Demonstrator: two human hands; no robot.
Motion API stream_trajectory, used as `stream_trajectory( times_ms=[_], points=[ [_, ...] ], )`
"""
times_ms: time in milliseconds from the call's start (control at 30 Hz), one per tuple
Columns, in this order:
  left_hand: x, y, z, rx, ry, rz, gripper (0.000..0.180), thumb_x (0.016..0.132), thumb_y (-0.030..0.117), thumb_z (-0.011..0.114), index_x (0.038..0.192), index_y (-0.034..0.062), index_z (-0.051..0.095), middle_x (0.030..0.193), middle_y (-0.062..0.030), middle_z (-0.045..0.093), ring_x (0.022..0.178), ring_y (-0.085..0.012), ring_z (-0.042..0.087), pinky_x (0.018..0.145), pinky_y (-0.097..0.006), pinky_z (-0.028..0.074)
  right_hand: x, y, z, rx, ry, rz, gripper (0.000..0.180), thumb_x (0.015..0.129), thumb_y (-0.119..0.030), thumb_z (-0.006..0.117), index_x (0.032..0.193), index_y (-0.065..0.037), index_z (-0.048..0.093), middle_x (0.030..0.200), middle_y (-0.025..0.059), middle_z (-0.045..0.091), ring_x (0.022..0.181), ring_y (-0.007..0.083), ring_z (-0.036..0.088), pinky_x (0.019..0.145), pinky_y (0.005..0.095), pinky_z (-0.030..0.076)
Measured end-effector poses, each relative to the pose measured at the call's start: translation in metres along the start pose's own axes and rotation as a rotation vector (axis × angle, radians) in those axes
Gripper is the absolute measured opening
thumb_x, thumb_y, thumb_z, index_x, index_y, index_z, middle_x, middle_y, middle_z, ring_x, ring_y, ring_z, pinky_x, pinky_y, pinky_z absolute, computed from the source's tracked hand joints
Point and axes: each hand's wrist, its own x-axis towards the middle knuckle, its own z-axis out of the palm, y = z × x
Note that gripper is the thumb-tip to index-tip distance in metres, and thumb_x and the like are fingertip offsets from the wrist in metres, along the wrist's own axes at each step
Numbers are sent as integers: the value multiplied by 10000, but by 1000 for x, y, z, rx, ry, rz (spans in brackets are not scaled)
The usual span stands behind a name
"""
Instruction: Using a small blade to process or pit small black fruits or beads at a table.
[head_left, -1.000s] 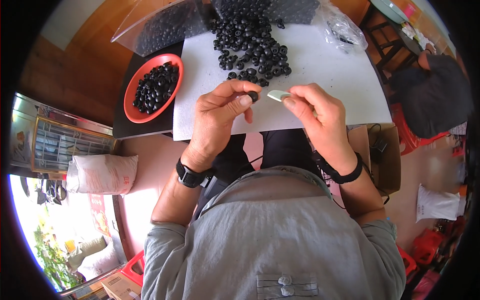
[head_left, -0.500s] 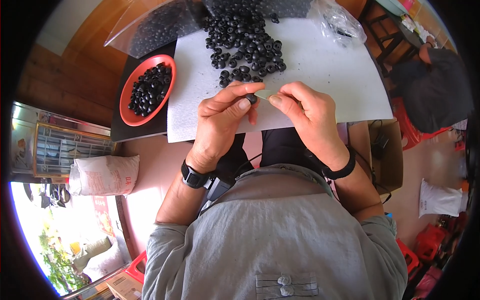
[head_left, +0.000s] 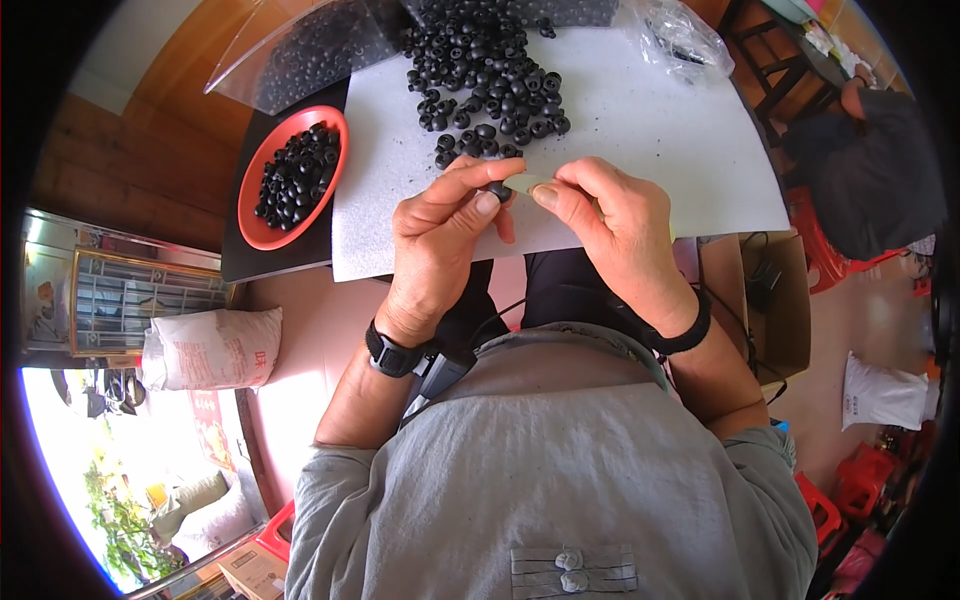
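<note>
Right at the near edge of the white sheet (head_left: 640, 140), a single black bead (head_left: 498, 190) sits pinched between the left hand's (head_left: 440, 250) thumb and fingers, held just above the sheet. The right hand (head_left: 615, 230) meets it from the other side, thumb and forefinger nipping a small pale strip (head_left: 528, 184) whose tip points straight at the bead. The two look to be touching, though the contact point is too small to be sure.

To do this step well, I'd judge the grip on the bead should stay light but steady, with its hole turned toward the strip, and the strip held close to its tip so it does not bend. Both wrists braced near the sheet's edge would help.

Beyond the hands, farther up the sheet, lies a loose heap of black beads (head_left: 480, 80), a few strays trailing toward the fingers. Left of the sheet, a red bowl (head_left: 250, 215) holds more of them. At the sheet's far right corner sits a crumpled clear bag (head_left: 685, 40), and off its far left corner a clear bag of beads (head_left: 300, 55). A watch (head_left: 395, 355) rides the left wrist, a black band (head_left: 690, 325) the right.
</note>
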Motion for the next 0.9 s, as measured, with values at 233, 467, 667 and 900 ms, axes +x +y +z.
stream_trajectory(
  times_ms=[233, 467, 667, 900],
  points=[
    [0, 2, 3, 24, 17, -12, 292, 1040, -20, 583, 1304, -30, 707, 1131, -94, 602, 897, -194, 625, 791, -316, 555, -1, 2, 1, 0, 10, -13, 266, 964, -278, 760, 862, -66, 637, 742, 98, 673, 581, 300, 641, 528, 399, 469],
    [0, 0, 2, 22, 14, 9, 273, 1036, -17, 588, 1278, -39, 714, 1147, -109, 617, 893, -201, 630, 790, -319, 561, -1, 2, 2, 11, 9, -19, 273, 956, -282, 767, 852, -64, 640, 733, 98, 665, 569, 295, 628, 522, 401, 458],
    [0, 1, 4, 48, 41, 5, 265, 1025, -43, 575, 1248, -52, 717, 1170, -119, 626, 873, -202, 635, 766, -312, 560, -1, 2, 1, 30, -5, -30, 249, 939, -244, 782, 846, -58, 646, 739, 96, 656, 575, 292, 621, 522, 398, 452],
    [-1, 2, 6, 38, 64, -11, 254, 1023, -34, 581, 1233, -53, 723, 1147, -116, 632, 846, -195, 634, 746, -305, 553, -2, 5, 3, 27, 10, -68, 229, 935, -228, 781, 856, -57, 651, 751, 89, 661, 587, 294, 628, 524, 401, 458]
  ],
)
